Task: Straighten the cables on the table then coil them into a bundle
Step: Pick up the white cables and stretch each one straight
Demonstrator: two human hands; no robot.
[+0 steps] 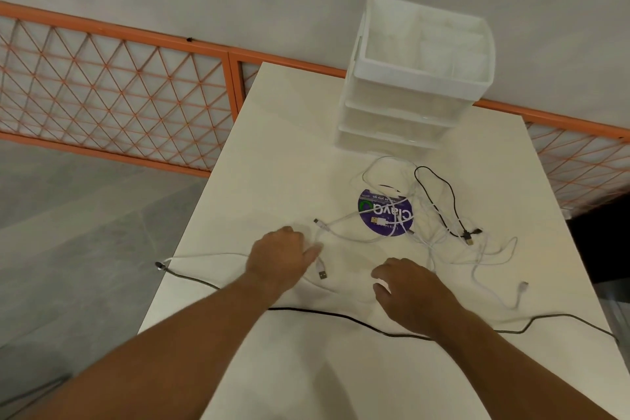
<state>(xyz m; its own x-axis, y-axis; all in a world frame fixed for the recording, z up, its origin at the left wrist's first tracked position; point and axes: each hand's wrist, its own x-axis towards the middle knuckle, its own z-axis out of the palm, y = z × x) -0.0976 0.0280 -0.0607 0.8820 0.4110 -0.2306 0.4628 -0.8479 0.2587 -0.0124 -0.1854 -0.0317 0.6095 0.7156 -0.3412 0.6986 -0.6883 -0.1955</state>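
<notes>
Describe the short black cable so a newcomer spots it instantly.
Find the white drawer unit at the table's far side, then the round purple sticker in front of it. The short black cable loops right of that sticker. It is the only black strand in the white tangle; the long dark cable lies apart, nearer the camera.

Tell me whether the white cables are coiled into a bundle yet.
No, the thin white cables lie in a loose tangle spread over the round purple sticker and the white table.

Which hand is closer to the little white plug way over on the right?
Right. The right hand sits to the left of the white plug; the left hand is much farther left.
</notes>
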